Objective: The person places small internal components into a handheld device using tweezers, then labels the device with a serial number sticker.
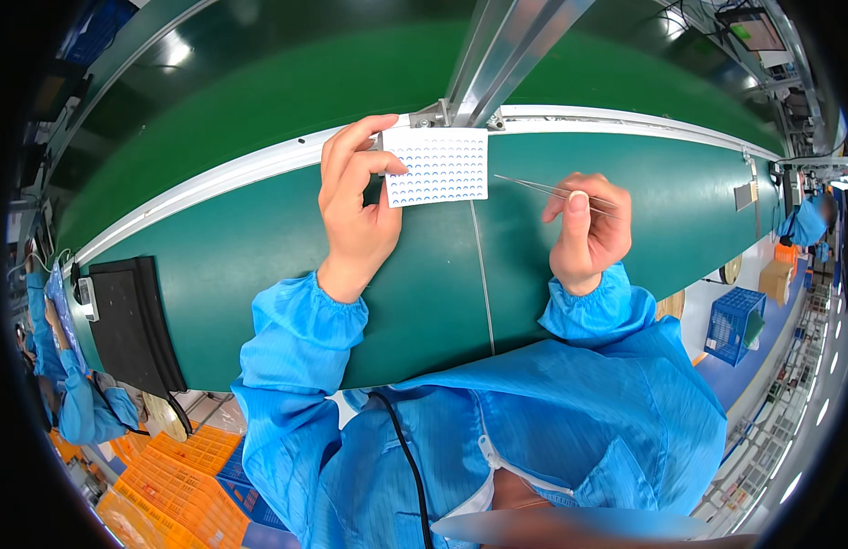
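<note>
My left hand [360, 206] grips the left edge of a white sheet [442, 169] printed or set with rows of small blue round marks, perhaps stickers. The sheet is held up over the green work surface [424, 274], close to its far metal edge. To its right, my right hand [590, 227] pinches a thin pair of metal tweezers [532, 186] between thumb and fingers. The slim tips point left toward the sheet and stop a little short of it. Whether anything sits on the tips is too small to tell.
A metal post [506, 64] rises just beyond the sheet. A black folded mat [135, 320] lies at the table's left end. Orange crates [181, 485] stand below left, a blue crate [735, 325] at right. Other people in blue work at both sides.
</note>
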Available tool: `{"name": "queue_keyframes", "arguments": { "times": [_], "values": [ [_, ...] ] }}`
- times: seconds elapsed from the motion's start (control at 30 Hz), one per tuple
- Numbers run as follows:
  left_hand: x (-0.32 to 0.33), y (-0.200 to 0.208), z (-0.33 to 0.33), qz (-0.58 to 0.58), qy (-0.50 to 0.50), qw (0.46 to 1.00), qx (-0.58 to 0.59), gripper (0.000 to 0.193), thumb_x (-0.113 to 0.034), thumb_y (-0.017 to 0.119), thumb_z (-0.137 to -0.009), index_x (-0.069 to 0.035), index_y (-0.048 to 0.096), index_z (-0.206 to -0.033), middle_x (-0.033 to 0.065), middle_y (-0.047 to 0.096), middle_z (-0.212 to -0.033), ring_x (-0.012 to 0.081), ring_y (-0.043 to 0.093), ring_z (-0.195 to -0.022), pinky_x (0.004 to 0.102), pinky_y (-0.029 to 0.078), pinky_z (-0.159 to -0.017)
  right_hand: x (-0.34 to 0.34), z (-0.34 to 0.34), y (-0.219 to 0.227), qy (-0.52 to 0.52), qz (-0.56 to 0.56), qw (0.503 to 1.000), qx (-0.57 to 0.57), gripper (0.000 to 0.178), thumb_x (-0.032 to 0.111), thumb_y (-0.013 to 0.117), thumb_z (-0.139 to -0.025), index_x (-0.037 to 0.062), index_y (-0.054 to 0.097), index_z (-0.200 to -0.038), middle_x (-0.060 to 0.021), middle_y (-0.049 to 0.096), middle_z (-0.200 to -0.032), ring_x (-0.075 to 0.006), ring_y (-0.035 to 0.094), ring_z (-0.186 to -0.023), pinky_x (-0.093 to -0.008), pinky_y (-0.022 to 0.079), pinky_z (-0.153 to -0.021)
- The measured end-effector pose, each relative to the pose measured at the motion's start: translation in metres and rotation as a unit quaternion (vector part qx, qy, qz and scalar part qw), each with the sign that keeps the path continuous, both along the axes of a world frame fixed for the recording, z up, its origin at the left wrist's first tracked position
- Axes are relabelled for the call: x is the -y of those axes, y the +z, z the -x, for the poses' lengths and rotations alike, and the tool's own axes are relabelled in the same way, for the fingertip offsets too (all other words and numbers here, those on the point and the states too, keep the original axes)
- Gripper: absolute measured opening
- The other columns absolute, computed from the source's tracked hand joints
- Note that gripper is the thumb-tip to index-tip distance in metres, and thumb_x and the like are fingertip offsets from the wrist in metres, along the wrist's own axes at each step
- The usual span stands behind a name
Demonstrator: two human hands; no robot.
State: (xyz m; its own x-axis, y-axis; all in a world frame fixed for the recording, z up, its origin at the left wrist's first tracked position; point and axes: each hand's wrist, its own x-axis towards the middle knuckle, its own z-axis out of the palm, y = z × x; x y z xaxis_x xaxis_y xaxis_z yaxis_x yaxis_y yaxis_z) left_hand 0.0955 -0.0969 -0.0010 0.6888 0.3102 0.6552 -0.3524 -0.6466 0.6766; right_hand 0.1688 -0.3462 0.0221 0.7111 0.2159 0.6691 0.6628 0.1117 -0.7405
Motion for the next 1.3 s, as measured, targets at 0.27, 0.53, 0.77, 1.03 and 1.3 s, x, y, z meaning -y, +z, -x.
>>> {"name": "queue_keyframes", "arguments": {
  "times": [0.27, 0.53, 0.77, 1.03, 1.3],
  "values": [
    [0.000, -0.002, -0.001, 0.003, 0.001, 1.000, -0.005, 0.023, 0.010, 0.075, -0.084, -0.006, 0.064, -0.097, 0.0157, 0.068, -0.135, 0.0310, 0.066, -0.123, 0.0403, 0.054, -0.102, -0.002, 0.001, -0.001, 0.005, 0.006, 1.000, -0.008, 0.014, -0.001, 0.065, -0.104, -0.0080, 0.061, -0.115, -0.0123, 0.066, -0.083, -0.0121, 0.059, -0.064, -0.0252, 0.047, -0.056],
    [0.000, 0.001, -0.001, -0.010, 0.018, 1.000, 0.008, 0.025, 0.010, 0.076, -0.082, -0.006, 0.064, -0.097, 0.0158, 0.066, -0.137, 0.0287, 0.066, -0.117, 0.0381, 0.054, -0.100, -0.006, 0.000, 0.002, 0.009, 0.064, 0.997, -0.051, 0.016, -0.002, 0.067, -0.103, -0.0084, 0.066, -0.117, -0.0136, 0.070, -0.089, -0.0143, 0.066, -0.069, -0.0257, 0.052, -0.059],
    [0.005, -0.001, 0.009, 0.092, 0.007, 0.995, -0.041, 0.023, 0.013, 0.072, -0.087, -0.004, 0.064, -0.099, 0.0191, 0.066, -0.141, 0.0268, 0.070, -0.116, 0.0341, 0.059, -0.091, -0.010, 0.001, 0.000, 0.025, 0.082, 0.994, -0.074, 0.018, -0.001, 0.066, -0.104, -0.0085, 0.070, -0.120, -0.0161, 0.072, -0.099, -0.0168, 0.070, -0.075, -0.0266, 0.056, -0.064],
    [-0.002, 0.004, 0.011, 0.065, -0.099, 0.993, 0.006, 0.019, 0.013, 0.069, -0.091, 0.001, 0.065, -0.105, 0.0254, 0.066, -0.142, 0.0298, 0.069, -0.123, 0.0360, 0.056, -0.099, -0.009, 0.000, 0.000, 0.024, 0.049, 0.996, -0.068, 0.019, 0.001, 0.061, -0.107, -0.0084, 0.068, -0.122, -0.0157, 0.068, -0.100, -0.0162, 0.067, -0.071, -0.0271, 0.053, -0.063],
    [0.005, -0.006, 0.006, 0.101, -0.051, 0.994, 0.007, 0.031, 0.007, 0.082, -0.084, 0.002, 0.068, -0.111, 0.0168, 0.072, -0.119, 0.0256, 0.071, -0.109, 0.0348, 0.058, -0.092, -0.006, 0.003, -0.003, 0.033, 0.016, 0.999, -0.027, 0.019, 0.000, 0.058, -0.108, -0.0082, 0.060, -0.124, -0.0204, 0.066, -0.106, -0.0191, 0.068, -0.071, -0.0285, 0.054, -0.063]
  ]
}}
